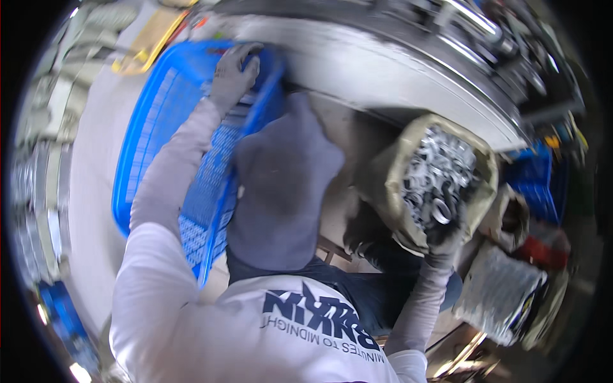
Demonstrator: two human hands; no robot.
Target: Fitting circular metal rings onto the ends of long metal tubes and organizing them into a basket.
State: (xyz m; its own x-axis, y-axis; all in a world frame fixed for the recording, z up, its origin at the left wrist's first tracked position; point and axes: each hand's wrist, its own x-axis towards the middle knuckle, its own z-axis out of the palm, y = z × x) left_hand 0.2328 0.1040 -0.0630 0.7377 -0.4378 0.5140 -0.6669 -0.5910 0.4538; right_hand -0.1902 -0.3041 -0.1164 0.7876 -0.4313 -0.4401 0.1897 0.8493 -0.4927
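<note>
My left hand (235, 78), in a grey glove, is over the far end of a blue plastic basket (124, 159). Its thumb and fingers curve apart, and I see nothing between them. At the near side of an open beige sack (393, 172), my right hand (446, 237) reaches in, its glove dark at the fingers. A shiny metal ring (440, 210) sits at those fingertips, which appear closed around it, though motion smears them. Small silvery metal parts (440, 159) fill the sack.
A grey cloth (281, 185) covers my lap beside the basket. Beyond stands a machine with a pale base (383, 64). On the right are a blue bin (536, 182) and a translucent plastic bag (501, 290). A yellow tray (150, 48) lies far left, near stacked bundles (45, 185).
</note>
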